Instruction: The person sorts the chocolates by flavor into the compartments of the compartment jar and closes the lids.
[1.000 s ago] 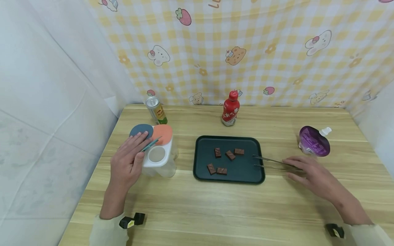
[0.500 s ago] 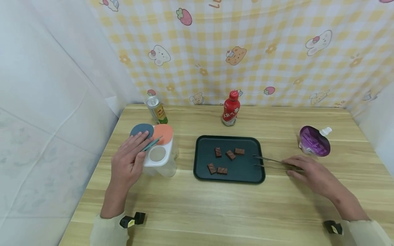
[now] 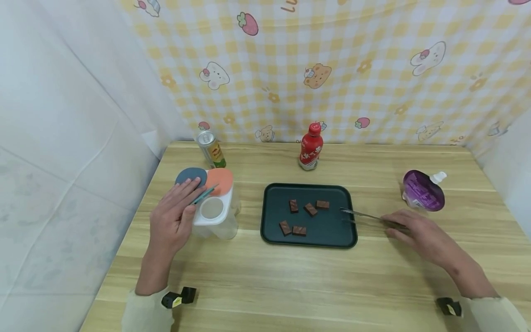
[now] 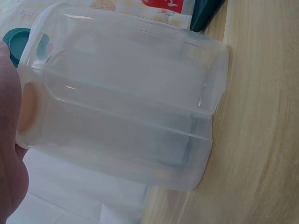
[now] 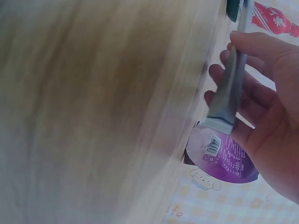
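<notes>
My left hand (image 3: 171, 221) rests with extended fingers on top of a clear multi-compartment storage container (image 4: 126, 98). Under the fingers is a blue lid (image 3: 190, 174); beside it sits an orange lid (image 3: 221, 180). A teal lid (image 3: 204, 194) stands flipped up near the thumb, leaving a round opening (image 3: 212, 208) uncovered. In my right hand (image 3: 427, 235) I hold metal tongs (image 5: 229, 93) between thumb and fingers. Their tips reach over the right rim of a dark green tray (image 3: 309, 240), slightly apart, with nothing between them. Several chocolate pieces (image 3: 310, 210) lie on that tray, left of the tips.
A drink can (image 3: 211, 150) stands behind the container. The red bottle (image 3: 311, 147) is upright behind the tray. To the right, a purple pouch with a white spout (image 3: 423, 191) lies beyond my right hand. A checked curtain (image 3: 290, 69) hangs at the table's back edge.
The tongs' tips have drawn a little closer together over the tray's right side. My left hand stays on the container, and the chocolates have not moved.
</notes>
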{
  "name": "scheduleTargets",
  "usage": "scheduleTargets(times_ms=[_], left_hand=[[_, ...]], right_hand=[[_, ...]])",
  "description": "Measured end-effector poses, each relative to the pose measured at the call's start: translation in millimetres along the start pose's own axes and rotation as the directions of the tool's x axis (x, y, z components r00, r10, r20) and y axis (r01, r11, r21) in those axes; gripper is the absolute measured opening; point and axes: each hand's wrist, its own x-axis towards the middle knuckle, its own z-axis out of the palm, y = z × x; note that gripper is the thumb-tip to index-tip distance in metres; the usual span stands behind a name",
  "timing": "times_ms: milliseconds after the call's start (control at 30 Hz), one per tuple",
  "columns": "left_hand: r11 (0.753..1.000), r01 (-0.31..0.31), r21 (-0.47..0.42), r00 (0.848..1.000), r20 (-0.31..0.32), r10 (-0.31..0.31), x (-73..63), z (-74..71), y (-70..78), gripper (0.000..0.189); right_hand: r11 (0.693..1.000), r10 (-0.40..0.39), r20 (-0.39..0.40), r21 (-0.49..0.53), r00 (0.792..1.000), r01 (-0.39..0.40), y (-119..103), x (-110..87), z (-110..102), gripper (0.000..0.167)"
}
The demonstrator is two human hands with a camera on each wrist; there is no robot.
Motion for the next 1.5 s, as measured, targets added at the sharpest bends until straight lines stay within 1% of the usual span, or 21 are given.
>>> scheduleTargets(times_ms=[200, 267, 400, 533, 633, 733, 867, 967, 1233, 1367, 1500], left_hand=[[1.000, 0.006, 0.000, 1.000, 0.003, -0.006, 0.0, -0.7, 0.3, 0.057], [1.000, 0.007, 0.004, 1.000, 0.003, -0.007, -0.1, -0.9, 0.2, 0.057], [1.000, 0.007, 0.009, 1.000, 0.003, -0.007, -0.1, -1.1, 0.2, 0.057], [1.000, 0.009, 0.004, 1.000, 0.004, -0.009, 0.2, -0.8, 0.1, 0.057], [1.000, 0.009, 0.004, 1.000, 0.004, -0.009, 0.4, -0.6, 0.0, 0.057], [1.000, 0.007, 0.007, 1.000, 0.002, -0.007, 0.7, -0.4, 0.0, 0.057], [1.000, 0.004, 0.012, 1.000, -0.001, -0.004, 1.2, 0.1, 0.1, 0.058], [1.000, 0.002, 0.015, 1.000, -0.005, -0.002, 1.2, 0.5, 0.0, 0.058], [1.000, 0.001, 0.011, 1.000, -0.009, -0.001, 0.7, 0.8, -0.5, 0.058], [1.000, 0.005, 0.011, 1.000, -0.006, -0.005, 0.6, 0.7, -0.4, 0.058], [1.000, 0.006, 0.012, 1.000, -0.008, -0.005, 0.3, 0.5, -0.1, 0.057]], right_hand=[[0.998, -0.049, -0.041, 0.027, 0.998, 0.050, -3.7, 4.8, -3.5, 0.044], [0.998, -0.052, -0.052, 0.043, 0.997, 0.054, -5.1, 7.6, -4.6, 0.043], [0.996, -0.016, -0.049, 0.091, 0.999, 0.020, -9.5, 14.2, -5.4, 0.035], [0.991, 0.032, 0.004, 0.127, 0.999, -0.032, -14.1, 21.5, -4.3, 0.026], [0.989, 0.040, 0.028, 0.140, 0.999, -0.043, -16.1, 26.7, -3.2, 0.024], [0.992, 0.011, 0.003, 0.126, 1.000, -0.012, -16.8, 30.4, -2.1, 0.027], [0.997, -0.035, -0.051, 0.072, 0.998, 0.039, -18.2, 32.7, -0.5, 0.033], [0.997, -0.058, -0.072, 0.039, 0.996, 0.061, -19.2, 34.3, 1.0, 0.036], [0.995, -0.093, -0.056, 0.031, 0.994, 0.095, -20.1, 39.1, 6.2, 0.038], [0.997, -0.080, -0.030, 0.013, 0.996, 0.081, -20.2, 40.2, 8.0, 0.038], [0.997, -0.068, 0.003, 0.022, 0.998, 0.068, -19.3, 40.3, 9.3, 0.037]])
